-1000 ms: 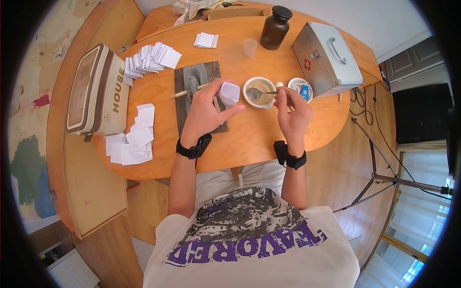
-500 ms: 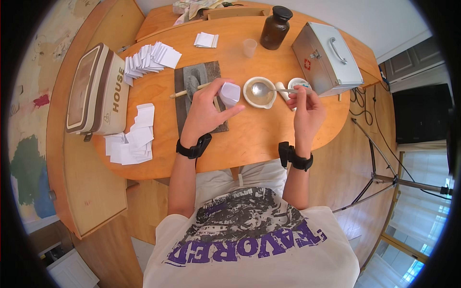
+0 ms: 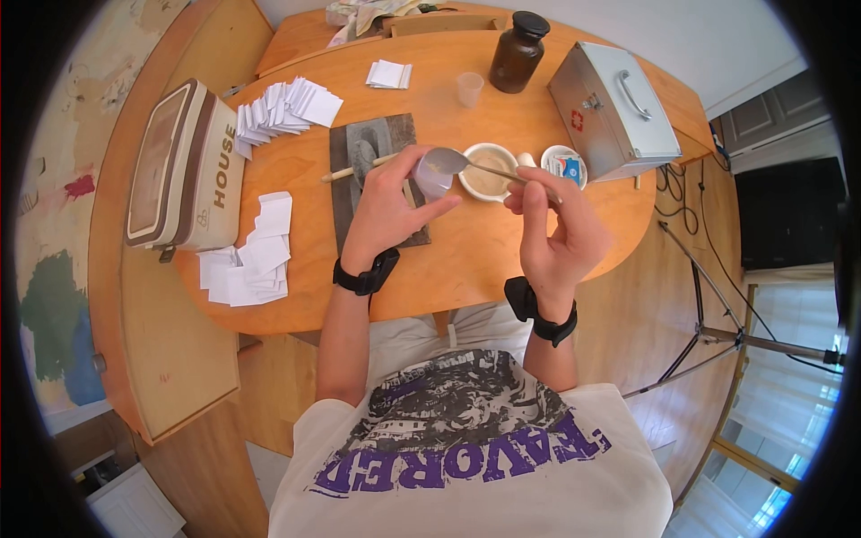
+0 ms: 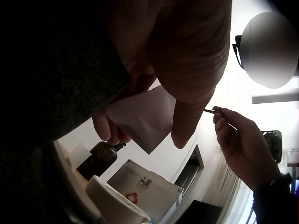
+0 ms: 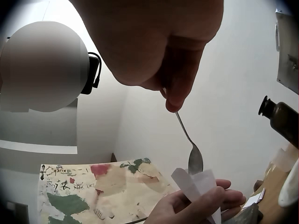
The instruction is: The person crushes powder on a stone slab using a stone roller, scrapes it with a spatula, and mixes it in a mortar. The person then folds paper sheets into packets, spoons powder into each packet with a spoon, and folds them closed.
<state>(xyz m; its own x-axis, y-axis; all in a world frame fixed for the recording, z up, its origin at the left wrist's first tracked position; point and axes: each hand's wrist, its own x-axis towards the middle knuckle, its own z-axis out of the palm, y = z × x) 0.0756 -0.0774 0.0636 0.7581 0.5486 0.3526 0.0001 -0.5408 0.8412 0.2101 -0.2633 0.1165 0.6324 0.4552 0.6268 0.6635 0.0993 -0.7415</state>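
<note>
My left hand (image 3: 386, 213) holds a folded white paper packet (image 3: 435, 182) between thumb and fingers, its mouth spread apart. A metal spoon (image 3: 496, 171) is pinched by its handle in my right hand (image 3: 567, 238). In the right wrist view the spoon's bowl (image 5: 195, 159) tips down into the mouth of the paper packet (image 5: 202, 181). Just right of the packet stands a white mortar (image 3: 476, 194) with light brown powder (image 3: 489, 166) in it. Its white pestle (image 3: 526, 161) lies beside it, partly covered by the right hand.
A small dish (image 3: 581, 179) with a blue-and-white packet stands near the metal first-aid box (image 3: 613, 117). Behind are a brown jar (image 3: 517, 58) and a plastic cup (image 3: 469, 89). Folded papers (image 3: 289, 109) lie left, beside a stone slab (image 3: 359, 134) and a HOUSE case (image 3: 193, 170).
The spoon has gone from over the mortar, leftward to the packet's mouth, its bowl turning over. My right hand has followed it; the left hand keeps its grip almost in place.
</note>
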